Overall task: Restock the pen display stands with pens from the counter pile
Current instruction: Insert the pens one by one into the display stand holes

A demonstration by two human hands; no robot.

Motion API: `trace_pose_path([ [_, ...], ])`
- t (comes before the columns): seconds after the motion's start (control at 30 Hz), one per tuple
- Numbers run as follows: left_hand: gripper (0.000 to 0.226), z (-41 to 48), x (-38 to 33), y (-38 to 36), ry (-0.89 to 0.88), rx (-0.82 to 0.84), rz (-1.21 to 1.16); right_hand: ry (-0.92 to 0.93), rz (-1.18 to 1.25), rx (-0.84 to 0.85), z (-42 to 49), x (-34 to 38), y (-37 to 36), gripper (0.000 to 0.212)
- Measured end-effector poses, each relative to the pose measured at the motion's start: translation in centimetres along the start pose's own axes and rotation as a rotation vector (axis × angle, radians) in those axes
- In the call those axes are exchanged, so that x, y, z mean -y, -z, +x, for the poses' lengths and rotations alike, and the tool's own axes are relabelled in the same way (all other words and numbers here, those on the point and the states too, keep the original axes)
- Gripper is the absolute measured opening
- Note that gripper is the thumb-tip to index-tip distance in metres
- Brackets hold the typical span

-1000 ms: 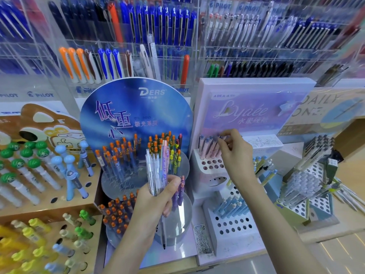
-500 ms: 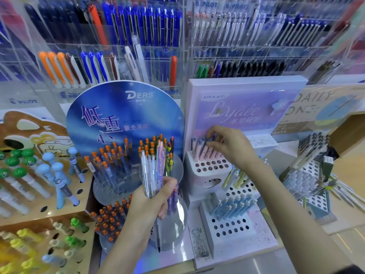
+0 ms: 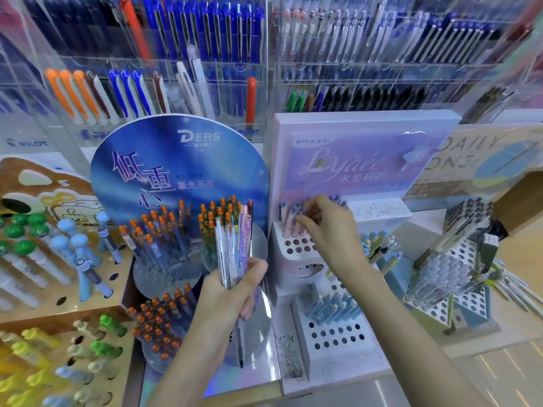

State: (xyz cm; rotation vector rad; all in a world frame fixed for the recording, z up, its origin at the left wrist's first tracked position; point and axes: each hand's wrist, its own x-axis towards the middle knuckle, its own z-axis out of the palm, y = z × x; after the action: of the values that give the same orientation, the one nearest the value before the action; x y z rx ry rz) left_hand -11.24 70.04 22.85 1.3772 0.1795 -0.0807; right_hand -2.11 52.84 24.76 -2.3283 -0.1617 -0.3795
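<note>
My left hand point(image 3: 232, 292) grips a bundle of pens point(image 3: 233, 248), clear and pink, held upright in front of the blue round display stand point(image 3: 176, 177). My right hand point(image 3: 326, 230) reaches over the pink upper block of the white-pink Lyaée display stand point(image 3: 296, 259). Its fingertips pinch the top of a pink pen point(image 3: 291, 221) standing in the back row of holes. Several pink pens stand beside it. Front holes of that block are open. A lower white block point(image 3: 332, 330) holds several light blue pens.
A wooden stand point(image 3: 58, 292) at left holds green, blue and yellow novelty pens. Orange-capped pens point(image 3: 158, 233) fill the blue stand's tiers. A perforated stand point(image 3: 458, 283) with grey pens sits at right. Acrylic racks point(image 3: 264, 54) of pens fill the back wall.
My right hand has slid left along the back row of the pink block, from its right side toward its left. My left hand keeps the bundle in about the same place.
</note>
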Motion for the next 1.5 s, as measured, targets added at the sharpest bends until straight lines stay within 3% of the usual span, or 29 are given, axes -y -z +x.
trace_pose_path([
  [0.37, 0.037, -0.6, 0.1, -0.2, 0.012, 0.005, 0.0, -0.011, 0.0, -0.052, -0.5, -0.2, -0.4, 0.013],
  [0.5, 0.063, -1.0, -0.2, -0.2, 0.014, 0.051, -0.072, -0.071, 0.053, 0.008, -1.4, 0.3, -0.1, 0.02],
  [0.63, 0.054, -1.4, -0.5, -0.2, 0.003, 0.123, -0.106, -0.044, 0.211, -0.134, -4.1, 2.3, 1.2, 0.017],
  [0.7, 0.041, -1.7, -0.5, -0.7, 0.005, 0.178, -0.074, -0.103, 0.453, 0.03, -5.3, 3.9, 1.8, 0.016],
  [0.77, 0.028, -2.0, -0.4, -1.3, 0.024, 0.196, -0.048, -0.146, 0.601, 0.212, -6.1, 4.8, 1.8, 0.03],
  [0.87, 0.022, -2.4, 0.2, -2.0, 0.061, 0.184, -0.004, -0.216, 0.644, 0.202, -7.0, 4.5, 1.5, 0.038],
  [1.0, 0.034, -3.4, 1.5, -3.0, 0.153, 0.174, -0.033, -0.297, 0.702, 0.217, -8.4, 2.8, 1.7, 0.038],
  [1.2, 0.038, -5.3, 3.8, -2.0, 0.174, 0.01, -0.093, -0.328, 0.897, 0.073, -9.4, 1.7, 2.6, 0.022],
  [1.5, 0.036, -9.8, 6.5, 3.6, 0.098, -0.329, 0.12, -0.341, 0.752, 0.122, -12.4, 1.1, -1.5, 0.01],
])
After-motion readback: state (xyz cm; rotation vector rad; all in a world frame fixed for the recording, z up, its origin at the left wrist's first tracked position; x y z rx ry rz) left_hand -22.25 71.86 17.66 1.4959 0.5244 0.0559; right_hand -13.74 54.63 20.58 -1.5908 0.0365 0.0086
